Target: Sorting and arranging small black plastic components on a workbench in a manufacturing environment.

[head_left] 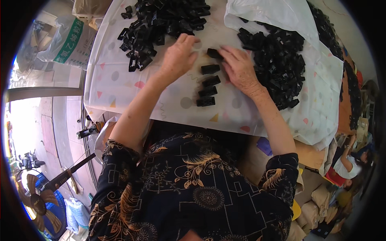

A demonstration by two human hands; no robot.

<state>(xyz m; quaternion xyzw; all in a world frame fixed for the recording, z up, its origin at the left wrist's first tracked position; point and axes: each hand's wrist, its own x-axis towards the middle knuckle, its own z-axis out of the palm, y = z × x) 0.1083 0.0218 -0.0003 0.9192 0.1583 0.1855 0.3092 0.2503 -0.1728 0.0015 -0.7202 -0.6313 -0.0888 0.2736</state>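
Observation:
Several small black plastic pieces [210, 69] form a loose column on the patterned tablecloth, between my hands. My right hand [240, 70] is at the far end of that column, its bent fingertips gripping the right end of the farthest black piece [214, 54]. My left hand [179, 57] hovers beside the left heap of black pieces [163, 22], fingers half bent, thumb apart from them; nothing shows in it. To the right of my right hand lies another heap of black pieces [277, 60], partly under white plastic sheeting [273, 16].
The light tablecloth [181, 106] ends just in front of me. A clear bag with a green band [68, 40] stands beyond the table's left side. At lower left is a fan [38, 203]. Another person [348, 166] is at far right, near a brown surface with more black pieces.

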